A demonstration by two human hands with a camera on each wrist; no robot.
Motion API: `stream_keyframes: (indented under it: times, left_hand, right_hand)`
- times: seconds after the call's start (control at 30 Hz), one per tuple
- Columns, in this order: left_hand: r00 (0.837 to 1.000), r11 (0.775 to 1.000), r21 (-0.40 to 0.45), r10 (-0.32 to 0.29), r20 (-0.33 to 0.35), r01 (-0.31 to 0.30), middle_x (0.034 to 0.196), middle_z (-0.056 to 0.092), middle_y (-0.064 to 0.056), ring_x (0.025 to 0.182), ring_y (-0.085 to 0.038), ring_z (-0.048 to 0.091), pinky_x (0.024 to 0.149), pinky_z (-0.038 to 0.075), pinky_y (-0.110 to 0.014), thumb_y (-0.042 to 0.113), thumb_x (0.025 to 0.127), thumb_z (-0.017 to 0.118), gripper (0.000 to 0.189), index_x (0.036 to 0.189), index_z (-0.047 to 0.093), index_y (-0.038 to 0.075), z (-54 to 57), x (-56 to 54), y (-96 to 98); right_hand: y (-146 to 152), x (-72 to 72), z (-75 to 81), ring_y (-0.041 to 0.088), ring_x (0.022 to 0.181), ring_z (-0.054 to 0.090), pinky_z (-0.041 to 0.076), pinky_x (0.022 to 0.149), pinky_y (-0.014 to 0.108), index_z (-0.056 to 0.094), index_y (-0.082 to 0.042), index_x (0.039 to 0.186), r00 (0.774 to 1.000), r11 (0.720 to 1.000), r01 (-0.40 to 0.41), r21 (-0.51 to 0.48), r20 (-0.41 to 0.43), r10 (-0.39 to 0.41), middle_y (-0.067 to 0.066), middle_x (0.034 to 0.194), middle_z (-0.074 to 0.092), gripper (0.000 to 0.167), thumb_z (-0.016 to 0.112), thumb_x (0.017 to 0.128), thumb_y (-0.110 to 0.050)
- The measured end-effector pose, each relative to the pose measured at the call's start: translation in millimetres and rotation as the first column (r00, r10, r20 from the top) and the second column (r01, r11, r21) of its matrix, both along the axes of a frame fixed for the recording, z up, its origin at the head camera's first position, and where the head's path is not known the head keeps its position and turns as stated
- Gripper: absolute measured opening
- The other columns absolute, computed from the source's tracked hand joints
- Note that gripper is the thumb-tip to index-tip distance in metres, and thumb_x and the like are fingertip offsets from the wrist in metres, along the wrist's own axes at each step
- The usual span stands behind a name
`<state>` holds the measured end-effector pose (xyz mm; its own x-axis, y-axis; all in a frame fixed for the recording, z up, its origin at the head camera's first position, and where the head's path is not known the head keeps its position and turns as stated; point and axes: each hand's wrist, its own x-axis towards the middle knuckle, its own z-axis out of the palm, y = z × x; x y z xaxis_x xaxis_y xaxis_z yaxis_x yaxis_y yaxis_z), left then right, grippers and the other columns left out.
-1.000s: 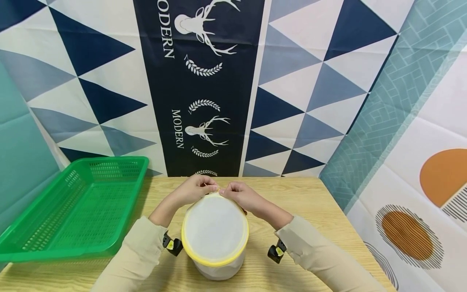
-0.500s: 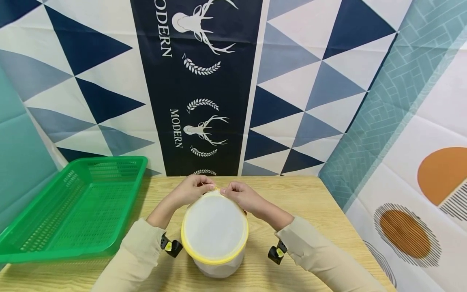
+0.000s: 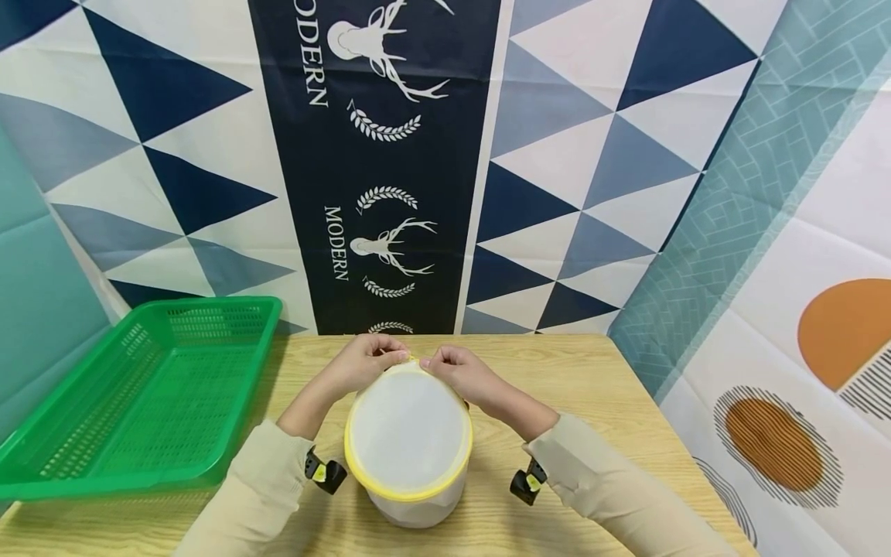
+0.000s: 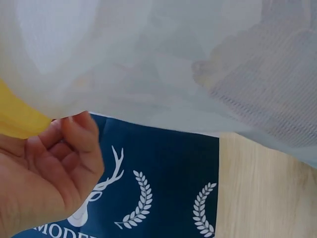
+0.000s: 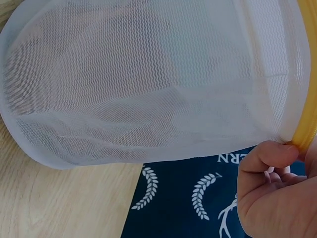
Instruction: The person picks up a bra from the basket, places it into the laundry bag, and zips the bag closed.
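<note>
A white cylindrical mesh laundry bag (image 3: 411,433) stands upright on the table, its round top ringed by a yellow zipper (image 3: 411,496). At the far side of that rim, my left hand (image 3: 365,362) pinches the edge by the zipper between thumb and curled fingers. Just to its right, my right hand (image 3: 462,375) pinches the same rim, thumb on the mesh below the yellow band in the right wrist view. The two sets of fingertips are a short gap apart. Through the mesh wall (image 5: 124,74), darker shapes show faintly inside or behind.
A green perforated plastic basket (image 3: 146,402) stands on the left of the wooden table (image 3: 557,433). Patterned cloth (image 3: 557,155) hangs behind the table's far edge, and another printed sheet (image 3: 786,371) hangs along the right side. Each wrist wears a small black camera.
The left fingertips have shifted very slightly left along the rim, away from the right hand's. The whole view has moved a little; the bag and right hand stay nearly in place.
</note>
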<state>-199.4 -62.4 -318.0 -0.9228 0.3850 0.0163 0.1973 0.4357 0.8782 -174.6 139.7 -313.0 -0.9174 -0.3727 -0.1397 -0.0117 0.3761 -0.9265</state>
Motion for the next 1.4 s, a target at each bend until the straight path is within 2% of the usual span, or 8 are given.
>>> stream_keyframes:
  times: [0.17,0.33,0.5,0.67,0.93,1.07,1.23,1.4]
  left_hand:
    - [0.998,0.999,0.022,-0.035,0.045,0.034,0.095,0.062,-0.011,0.077,-0.014,0.056,0.066,0.049,-0.024,0.021,0.095,0.055,0.027,0.11,0.062,0.0,-1.5,0.8,-5.3]
    - [0.991,1.0,0.013,0.007,0.132,-0.009,0.096,0.062,-0.011,0.072,-0.015,0.057,0.06,0.051,-0.027,0.038,0.097,0.048,0.042,0.118,0.056,0.003,-2.8,5.5,-17.7]
    - [0.977,0.999,-0.047,0.014,0.211,-0.004,0.079,0.062,-0.007,0.06,-0.016,0.055,0.05,0.048,-0.025,0.051,0.095,0.043,0.052,0.102,0.063,0.004,-5.0,19.1,-36.2]
    - [0.965,0.99,-0.085,-0.087,0.246,0.111,0.061,0.055,-0.002,0.051,-0.014,0.049,0.043,0.04,-0.021,0.053,0.094,0.043,0.055,0.073,0.061,0.005,-6.2,34.9,-54.6]
    - [0.94,0.97,-0.025,-0.227,0.253,0.241,0.063,0.057,-0.002,0.051,-0.012,0.046,0.042,0.037,-0.02,0.044,0.096,0.047,0.047,0.074,0.061,0.004,-6.3,39.6,-64.0]
    - [0.951,0.974,-0.003,-0.22,0.218,0.226,0.064,0.054,-0.002,0.053,-0.014,0.047,0.043,0.038,-0.02,0.041,0.096,0.047,0.045,0.076,0.059,0.003,-3.6,39.8,-62.7]
    - [0.978,0.988,-0.018,-0.146,0.149,0.151,0.061,0.049,-0.001,0.053,-0.014,0.046,0.043,0.038,-0.021,0.042,0.096,0.048,0.045,0.073,0.055,0.005,-1.2,39.0,-57.7]
    - [0.992,0.997,-0.014,-0.08,0.103,0.081,0.059,0.048,-0.001,0.053,-0.017,0.047,0.043,0.038,-0.024,0.046,0.095,0.047,0.047,0.071,0.054,0.006,-3.1,34.9,-52.0]
  right_hand:
    - [0,-0.1,-1.0,0.01,0.044,0.041,0.033,0.04,0.023,0.052,-0.007,0.08,1.0,1.0,0.022,0.001,-0.004,-0.022,0.0,0.065,0.052,0.027,0.051,0.096,-0.029]
    - [3,-1.0,-3.2,0.009,0.044,0.037,0.032,0.04,0.021,0.054,-0.01,0.081,0.998,0.999,0.039,0.015,-0.043,-0.038,-0.002,0.066,0.05,0.029,0.052,0.095,-0.035]
    - [6,-3.0,-4.0,0.009,0.042,0.036,0.031,0.039,0.021,0.056,-0.01,0.085,0.998,0.998,0.054,0.034,-0.035,-0.053,-0.002,0.065,0.048,0.029,0.051,0.095,-0.036]
    - [10,-4.2,-4.4,0.011,0.043,0.036,0.032,0.04,0.022,0.056,-0.007,0.09,0.997,0.996,0.075,0.053,-0.013,-0.075,0.001,0.066,0.049,0.028,0.05,0.096,-0.033]
    - [12,-5.4,-4.9,0.011,0.041,0.034,0.029,0.038,0.022,0.058,-0.008,0.092,0.994,0.992,0.11,0.065,-0.003,-0.11,0.001,0.068,0.052,0.029,0.05,0.096,-0.035]
    - [11,-6.1,-3.6,0.01,0.042,0.037,0.03,0.038,0.02,0.058,-0.008,0.091,0.99,0.989,0.136,0.065,0.032,-0.138,0.002,0.071,0.055,0.029,0.051,0.096,-0.036]
    - [12,-8.4,-1.9,0.009,0.041,0.036,0.029,0.037,0.02,0.059,-0.008,0.093,0.984,0.982,0.172,0.077,0.04,-0.175,0.002,0.071,0.056,0.03,0.05,0.096,-0.037]
    - [14,-11.8,-0.5,0.01,0.04,0.035,0.028,0.037,0.02,0.061,-0.009,0.095,0.981,0.977,0.191,0.096,0.027,-0.194,0.002,0.069,0.056,0.031,0.05,0.095,-0.038]
